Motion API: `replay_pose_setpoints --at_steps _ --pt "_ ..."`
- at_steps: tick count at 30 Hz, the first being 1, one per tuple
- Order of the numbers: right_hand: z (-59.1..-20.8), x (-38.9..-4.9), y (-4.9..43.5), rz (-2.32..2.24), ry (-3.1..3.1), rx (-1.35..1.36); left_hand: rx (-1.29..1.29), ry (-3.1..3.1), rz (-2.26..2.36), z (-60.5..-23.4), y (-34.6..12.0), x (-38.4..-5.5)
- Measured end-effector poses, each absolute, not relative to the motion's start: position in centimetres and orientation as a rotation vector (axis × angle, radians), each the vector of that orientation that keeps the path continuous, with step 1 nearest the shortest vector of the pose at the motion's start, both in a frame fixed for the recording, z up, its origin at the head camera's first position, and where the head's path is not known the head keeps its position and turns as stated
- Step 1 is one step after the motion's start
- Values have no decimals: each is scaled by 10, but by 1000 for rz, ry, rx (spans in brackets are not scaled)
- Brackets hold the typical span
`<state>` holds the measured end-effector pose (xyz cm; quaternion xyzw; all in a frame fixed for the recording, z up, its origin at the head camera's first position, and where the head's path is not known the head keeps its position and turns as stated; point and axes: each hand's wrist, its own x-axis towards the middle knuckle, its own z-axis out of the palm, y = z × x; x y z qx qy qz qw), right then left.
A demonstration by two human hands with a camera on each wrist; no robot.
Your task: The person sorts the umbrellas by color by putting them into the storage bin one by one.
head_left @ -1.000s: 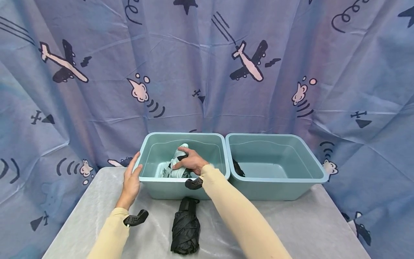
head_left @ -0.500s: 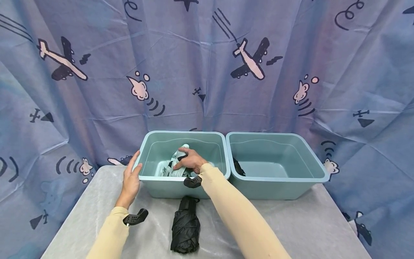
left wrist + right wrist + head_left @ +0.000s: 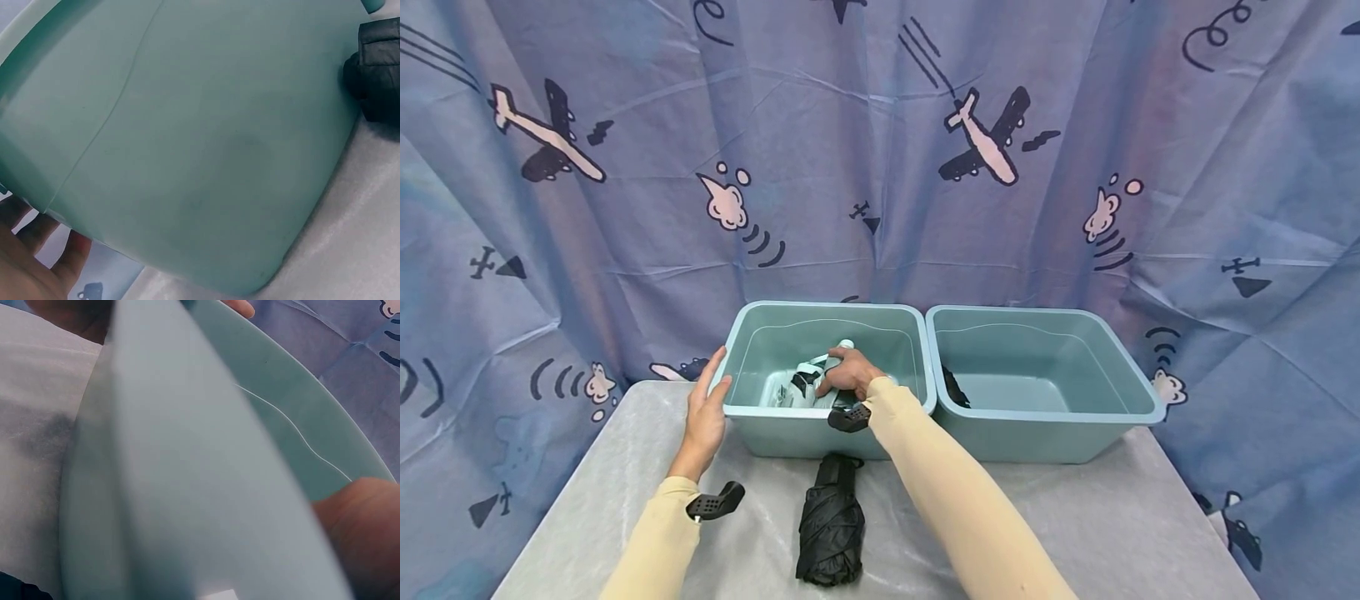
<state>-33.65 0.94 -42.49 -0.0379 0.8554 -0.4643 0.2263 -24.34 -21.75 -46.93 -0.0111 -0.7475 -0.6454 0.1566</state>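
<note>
My right hand (image 3: 852, 372) reaches into the left pale green bin (image 3: 831, 414) and grips a pale, bottle-shaped thing with a white cap (image 3: 846, 343). Most of that thing is covered by the fingers. Close to its left side lies a crumpled white and black item (image 3: 801, 387), whose kind I cannot make out. With fingers extended, my left hand (image 3: 703, 421) rests against the left end of the same bin, near its rim. In the left wrist view, those fingers (image 3: 74, 255) touch the bin's outer edge. The right wrist view is mostly filled by the blurred bin wall (image 3: 181, 462).
A folded black umbrella (image 3: 831, 525) lies on the grey table cover (image 3: 752, 542) before the left bin. Beside that bin stands a second green bin (image 3: 1045, 417), with a black object (image 3: 953, 389) against its left wall. A patterned curtain (image 3: 820, 208) hangs behind.
My right hand has shifted slightly right inside the bin, and the capped thing has moved right with it. More of the white and black item shows. The left hand has stayed in place.
</note>
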Motion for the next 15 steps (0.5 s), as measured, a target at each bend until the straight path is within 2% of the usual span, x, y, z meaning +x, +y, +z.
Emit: replay_pose_setpoints --at_steps 15 --pt "-428 -338 10 -1198 2356 -145 -40 -2118 -1846 -469 -217 -243"
